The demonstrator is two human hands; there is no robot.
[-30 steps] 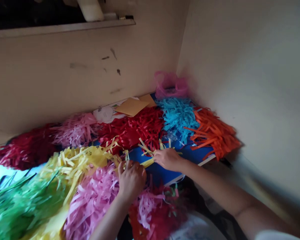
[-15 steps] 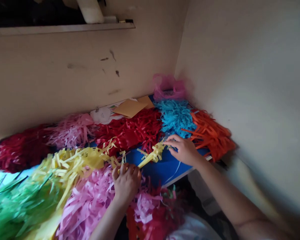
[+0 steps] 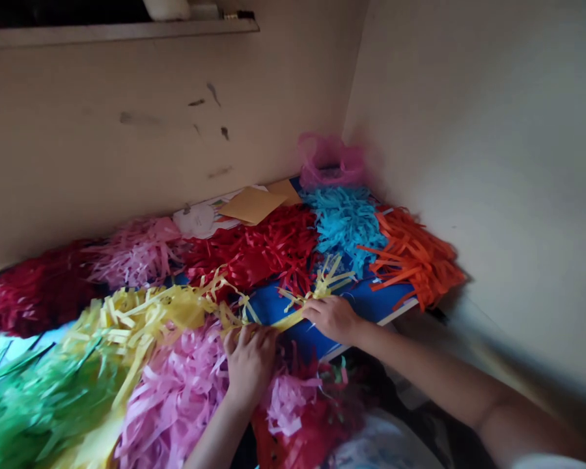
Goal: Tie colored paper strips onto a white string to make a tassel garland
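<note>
A yellow paper fringe point(image 3: 141, 319) runs across the blue board point(image 3: 366, 299) and narrows to a strip between my hands. My left hand point(image 3: 251, 365) rests on the fringe's near part, fingers curled over the yellow paper. My right hand point(image 3: 331, 319) closes on the strip, whose cut yellow tassels point(image 3: 327, 280) stick up beyond my fingers. Pink paper fringe point(image 3: 173, 391) lies under my left wrist, and green fringe point(image 3: 43, 404) lies further left.
Red point(image 3: 254, 251), cyan point(image 3: 344, 221) and orange point(image 3: 413, 257) paper fringes cover the board's far side against the wall corner. A pink plastic bag point(image 3: 329, 161), a brown envelope point(image 3: 251, 205) and white printed paper point(image 3: 200, 220) lie behind them. A wall ledge point(image 3: 112, 32) runs above.
My right hand has slid down and left along the yellow strip, leaving the tasselled end standing free past my fingers. My left hand has stayed almost in place.
</note>
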